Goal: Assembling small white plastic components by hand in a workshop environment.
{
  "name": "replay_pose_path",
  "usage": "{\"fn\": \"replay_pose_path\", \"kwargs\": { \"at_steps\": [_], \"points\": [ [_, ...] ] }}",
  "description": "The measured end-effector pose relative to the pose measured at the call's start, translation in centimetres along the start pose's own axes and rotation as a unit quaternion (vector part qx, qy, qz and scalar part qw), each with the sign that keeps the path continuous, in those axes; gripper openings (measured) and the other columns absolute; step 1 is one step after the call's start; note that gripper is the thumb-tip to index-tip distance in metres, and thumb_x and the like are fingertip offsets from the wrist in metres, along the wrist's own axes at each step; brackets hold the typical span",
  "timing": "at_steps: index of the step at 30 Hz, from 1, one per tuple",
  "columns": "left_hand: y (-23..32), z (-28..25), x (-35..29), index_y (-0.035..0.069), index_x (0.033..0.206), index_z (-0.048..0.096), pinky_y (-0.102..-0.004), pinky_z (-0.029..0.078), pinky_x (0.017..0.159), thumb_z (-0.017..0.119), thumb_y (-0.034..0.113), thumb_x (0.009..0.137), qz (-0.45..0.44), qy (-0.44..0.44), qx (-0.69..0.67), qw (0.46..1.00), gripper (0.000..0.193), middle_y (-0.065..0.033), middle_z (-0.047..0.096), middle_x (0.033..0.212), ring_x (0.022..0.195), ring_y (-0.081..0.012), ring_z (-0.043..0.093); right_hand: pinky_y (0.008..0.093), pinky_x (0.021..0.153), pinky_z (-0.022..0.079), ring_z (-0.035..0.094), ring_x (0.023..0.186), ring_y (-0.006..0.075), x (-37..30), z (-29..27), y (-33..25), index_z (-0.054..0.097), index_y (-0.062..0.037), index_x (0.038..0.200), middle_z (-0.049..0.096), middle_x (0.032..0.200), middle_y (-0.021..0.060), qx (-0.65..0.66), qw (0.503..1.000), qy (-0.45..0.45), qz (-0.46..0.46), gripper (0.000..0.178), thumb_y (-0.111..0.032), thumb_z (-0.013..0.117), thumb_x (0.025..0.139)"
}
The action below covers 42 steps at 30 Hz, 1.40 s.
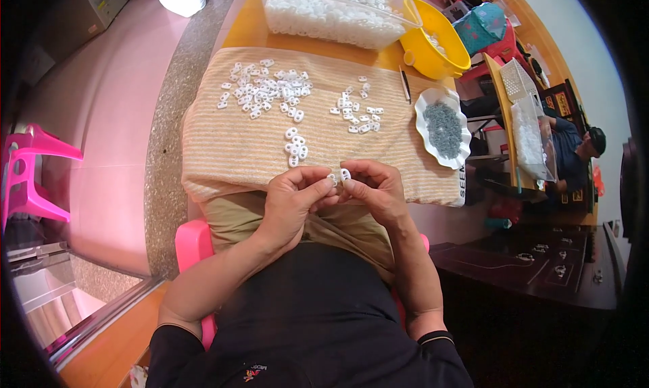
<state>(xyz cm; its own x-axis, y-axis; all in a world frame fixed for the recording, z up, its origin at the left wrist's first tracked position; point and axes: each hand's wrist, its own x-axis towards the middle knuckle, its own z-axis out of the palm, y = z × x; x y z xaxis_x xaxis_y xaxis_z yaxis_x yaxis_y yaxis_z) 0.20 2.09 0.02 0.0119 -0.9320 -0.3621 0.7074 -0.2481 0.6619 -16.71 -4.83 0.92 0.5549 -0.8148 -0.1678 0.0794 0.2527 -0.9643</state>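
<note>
Both my hands meet at the near edge of a striped cloth. My left hand [297, 197] pinches a small whitish piece [332, 179] between thumb and forefinger; its shape is mostly hidden. In my right hand [378, 190] is a small white oval plastic piece with holes [345, 174], held upright close to the left fingertips. Just beyond them lies a short column of similar two-holed white pieces [295, 144]. A bigger heap of these pieces [267, 89] spreads farther left, and a looser group [358, 111] lies to the right.
A wavy-rimmed white dish [421, 115] holds small grey bits. Behind it are a dark pen-like tool [405, 85], a yellow basket [433, 62] and a clear bin [331, 31] full of white pieces. A pink stool [34, 185] stands left; another person [574, 151] sits far right.
</note>
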Motion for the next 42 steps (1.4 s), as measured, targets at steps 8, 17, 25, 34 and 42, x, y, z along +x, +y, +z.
{"fn": "replay_pose_path", "kwargs": {
  "at_steps": [8,17,25,34,42],
  "points": [
    [0.0,-0.1,0.1,0.000,0.102,0.061,-0.0220,0.054,0.067,0.063,0.006,0.087,-0.013,-0.015,0.004,1.000,0.016,-0.0065,0.066,0.088,0.072,-0.0109,0.064,0.0265,0.072,0.054,0.064,0.082,0.0145,-0.2,0.8,-0.4,0.058,0.0052,0.114,0.067,0.098,0.0107,0.038,0.999,-0.010,0.012,0.030,-0.001,0.064,0.086],
    [-0.1,-0.1,0.0,0.001,0.102,0.062,-0.0222,0.055,0.069,0.063,0.006,0.088,-0.019,-0.014,0.015,1.000,0.015,-0.0070,0.066,0.091,0.074,-0.0115,0.065,0.0270,0.076,0.054,0.065,0.087,0.0151,-0.4,0.9,-0.7,0.059,0.0055,0.114,0.066,0.100,0.0106,0.033,0.999,-0.017,0.028,0.029,-0.001,0.065,0.086],
    [0.0,-0.1,-0.1,0.001,0.101,0.063,-0.0233,0.056,0.069,0.064,0.005,0.087,-0.034,-0.021,-0.011,0.999,0.015,-0.0075,0.067,0.090,0.075,-0.0124,0.065,0.0263,0.078,0.054,0.064,0.087,0.0138,-0.4,0.7,-0.7,0.060,0.0049,0.112,0.067,0.099,0.0097,0.000,0.999,-0.014,0.033,0.029,-0.002,0.066,0.085],
    [0.3,0.2,-0.3,0.000,0.101,0.063,-0.0245,0.057,0.070,0.064,0.004,0.087,-0.050,-0.031,-0.022,0.998,0.015,-0.0080,0.067,0.090,0.076,-0.0132,0.066,0.0254,0.075,0.054,0.065,0.086,0.0141,-0.7,0.7,-1.0,0.063,0.0050,0.108,0.067,0.097,0.0087,0.040,0.999,-0.021,0.019,0.026,0.002,0.066,0.083],
    [0.7,0.2,-0.2,0.001,0.099,0.062,-0.0245,0.058,0.069,0.064,0.004,0.087,-0.076,-0.062,-0.030,0.995,0.013,-0.0085,0.067,0.090,0.077,-0.0144,0.066,0.0255,0.077,0.054,0.065,0.085,0.0144,-1.1,0.5,-1.1,0.063,0.0049,0.107,0.067,0.096,0.0089,0.056,0.998,-0.030,0.012,0.025,0.003,0.066,0.082]
  ]
}}
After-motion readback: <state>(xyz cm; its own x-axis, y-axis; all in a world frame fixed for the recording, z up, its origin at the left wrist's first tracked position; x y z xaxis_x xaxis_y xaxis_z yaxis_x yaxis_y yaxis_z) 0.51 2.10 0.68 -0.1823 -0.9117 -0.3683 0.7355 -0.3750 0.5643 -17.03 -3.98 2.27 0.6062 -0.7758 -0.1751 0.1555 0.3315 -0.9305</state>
